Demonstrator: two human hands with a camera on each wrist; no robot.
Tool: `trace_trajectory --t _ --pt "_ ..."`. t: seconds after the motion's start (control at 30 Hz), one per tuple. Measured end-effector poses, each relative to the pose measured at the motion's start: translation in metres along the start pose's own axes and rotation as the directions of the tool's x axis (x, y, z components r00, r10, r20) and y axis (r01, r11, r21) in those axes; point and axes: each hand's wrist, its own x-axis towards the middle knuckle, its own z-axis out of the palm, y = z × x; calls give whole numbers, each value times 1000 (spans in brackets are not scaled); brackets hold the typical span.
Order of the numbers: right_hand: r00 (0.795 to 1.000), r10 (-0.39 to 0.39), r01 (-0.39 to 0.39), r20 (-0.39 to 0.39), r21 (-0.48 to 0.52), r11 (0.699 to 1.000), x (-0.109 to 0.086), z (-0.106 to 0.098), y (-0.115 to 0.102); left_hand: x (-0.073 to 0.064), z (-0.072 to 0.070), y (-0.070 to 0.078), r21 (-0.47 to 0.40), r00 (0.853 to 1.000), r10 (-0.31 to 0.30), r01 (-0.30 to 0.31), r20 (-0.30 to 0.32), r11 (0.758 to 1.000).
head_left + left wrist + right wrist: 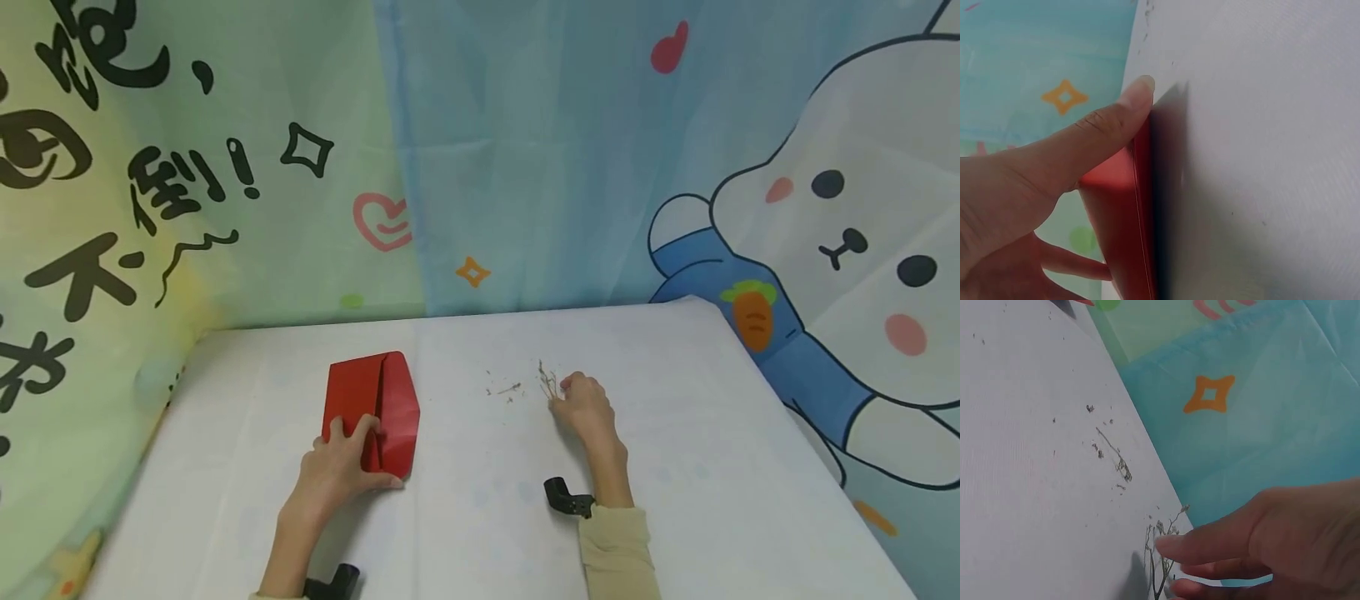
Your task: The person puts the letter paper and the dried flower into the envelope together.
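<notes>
A red paper envelope (354, 392) with its flap unfolded toward the right lies on the left half of the white table. My left hand (337, 467) grips its lower end, thumb along the near edge and fingers over the face. The left wrist view shows the thumb (1104, 128) against the envelope's red edge (1124, 225). On the right, my right hand (588, 410) pinches a thin, branching dried sprig (548, 382). Its twigs (1163, 559) rise beside the fingertips in the right wrist view, where the fingers partly hide the stems.
A small broken twig (510, 388) and scattered crumbs lie on the white table (465, 517) between the hands, left of the sprig. Behind the table's far edge hangs a printed curtain (525, 167) with a cartoon animal. Black camera mounts (567, 498) sit on both wrists.
</notes>
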Motion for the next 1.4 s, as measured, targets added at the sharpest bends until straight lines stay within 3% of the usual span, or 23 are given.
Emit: trace_trajectory --t 0.17,0.53,1.07,1.4 --pt "999 16 -14 40 -46 999 -2 0 2 0 3 0 -6 1000 -13 13 13 1000" --pt "999 30 -31 25 5 1000 -1 3 0 1 -2 -1 -1 1000 -17 17 1 1000" --pt "999 -36 36 26 12 999 -3 -2 1 0 -2 -2 -22 1000 -15 15 -14 1000" --pt "996 -67 58 52 167 984 -2 6 -2 0 -1 -2 -30 1000 -7 7 -11 1000"
